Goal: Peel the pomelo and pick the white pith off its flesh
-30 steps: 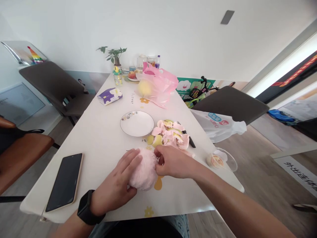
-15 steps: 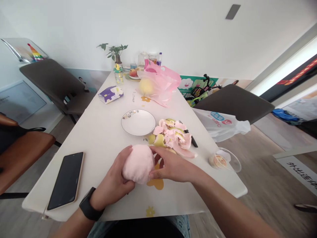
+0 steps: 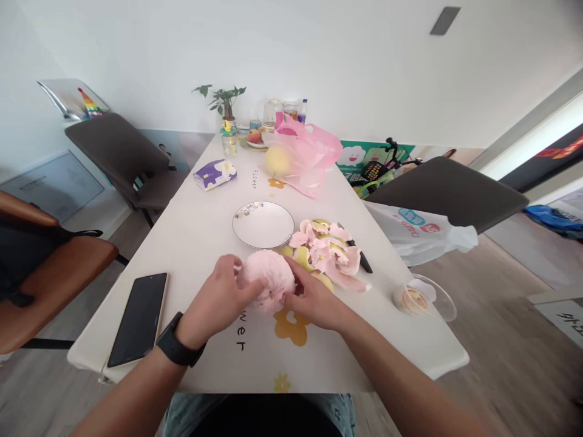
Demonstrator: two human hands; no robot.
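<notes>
Between my two hands is a peeled pomelo (image 3: 268,276), round and pale pink, with a rough, dented patch facing me. My left hand (image 3: 228,288) wraps its left side, the thumb lying across the front; a black band is on that wrist. On the right side, my right hand (image 3: 319,297) grips it with fingers behind and thumb in front. Just beyond the fruit lies a white plate (image 3: 263,226) with small cartoon figures on its rim. A heap of pink and yellow-green peel (image 3: 330,249) sits to the right, partly over a black-handled knife (image 3: 364,262).
A phone (image 3: 139,318) lies at the table's left. Farther back are a tissue pack (image 3: 216,175), a pink bag (image 3: 314,155) with a yellow fruit, a bottle (image 3: 229,139) and a potted plant (image 3: 226,100). A clear container (image 3: 423,297) is near the right edge; a white bag (image 3: 414,233) hangs there.
The pomelo has been turned, so a rough, dented patch now faces me instead of a smooth side. Both hands have shifted grip and moved slightly away from me. The view has shifted a little left.
</notes>
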